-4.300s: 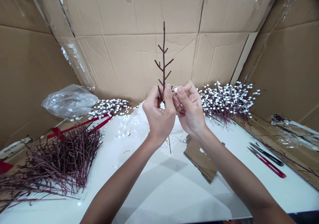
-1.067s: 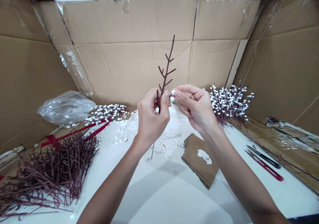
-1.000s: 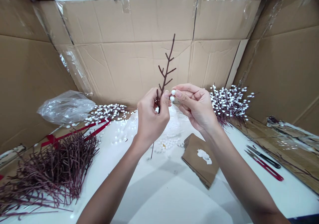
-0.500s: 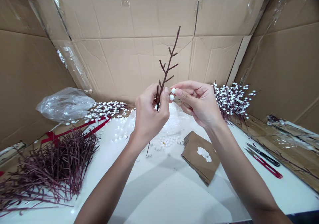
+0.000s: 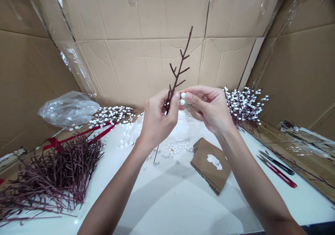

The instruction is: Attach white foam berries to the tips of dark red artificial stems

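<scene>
My left hand [image 5: 157,120] is closed round the lower stem of a dark red bare twig [image 5: 180,71], held upright and leaning right in front of the cardboard wall. My right hand [image 5: 209,107] pinches a small white foam bead [image 5: 183,95] between thumb and forefinger, right beside the twig's lowest side shoot. A second white bead [image 5: 182,102] sits just below it on the twig. The hands almost touch.
A heap of bare red twigs [image 5: 49,174] lies at the left. Finished beaded twigs [image 5: 244,104] are at the back right, more [image 5: 112,113] at back left. Loose beads [image 5: 172,149], a cardboard scrap with white glue [image 5: 211,165], scissors [image 5: 277,167] and a plastic bag [image 5: 68,107] are on the white table.
The twig has tilted further to the right. A second white bead has appeared by the twig, and my right hand has brought its bead closer to the stem.
</scene>
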The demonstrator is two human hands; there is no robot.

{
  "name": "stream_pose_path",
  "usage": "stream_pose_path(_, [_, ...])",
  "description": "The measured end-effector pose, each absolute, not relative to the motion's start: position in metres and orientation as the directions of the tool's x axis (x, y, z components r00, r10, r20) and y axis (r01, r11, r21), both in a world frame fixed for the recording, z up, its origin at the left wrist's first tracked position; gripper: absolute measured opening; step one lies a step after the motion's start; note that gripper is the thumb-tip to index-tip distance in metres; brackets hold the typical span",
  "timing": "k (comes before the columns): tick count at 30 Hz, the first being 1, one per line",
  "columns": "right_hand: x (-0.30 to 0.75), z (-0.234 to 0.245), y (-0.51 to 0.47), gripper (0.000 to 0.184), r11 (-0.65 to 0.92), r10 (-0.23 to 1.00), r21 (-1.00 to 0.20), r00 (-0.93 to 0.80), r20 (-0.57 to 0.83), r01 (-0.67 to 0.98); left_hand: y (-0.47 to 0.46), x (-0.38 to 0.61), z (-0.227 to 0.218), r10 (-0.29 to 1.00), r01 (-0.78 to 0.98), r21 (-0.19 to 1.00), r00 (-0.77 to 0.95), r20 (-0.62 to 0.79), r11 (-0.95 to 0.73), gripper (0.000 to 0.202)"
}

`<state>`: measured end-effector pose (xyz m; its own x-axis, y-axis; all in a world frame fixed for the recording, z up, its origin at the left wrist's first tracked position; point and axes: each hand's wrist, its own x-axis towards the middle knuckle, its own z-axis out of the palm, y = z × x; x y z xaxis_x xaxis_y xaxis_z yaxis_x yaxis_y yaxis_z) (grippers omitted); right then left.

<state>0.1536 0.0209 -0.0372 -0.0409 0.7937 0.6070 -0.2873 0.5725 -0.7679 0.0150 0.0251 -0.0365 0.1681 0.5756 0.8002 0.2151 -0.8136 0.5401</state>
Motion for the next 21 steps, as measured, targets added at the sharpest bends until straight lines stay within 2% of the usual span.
stream_pose_path(21, [0.1523, -0.0399, 0.0211, 0.007, 0.668, 0.728, -0.712, -0.011, 0.686, -0.216, 0.0258, 0.0115, -0.0347, 0.594, 0.132, 0.579, 0.208, 0.777, -0.804, 0.03])
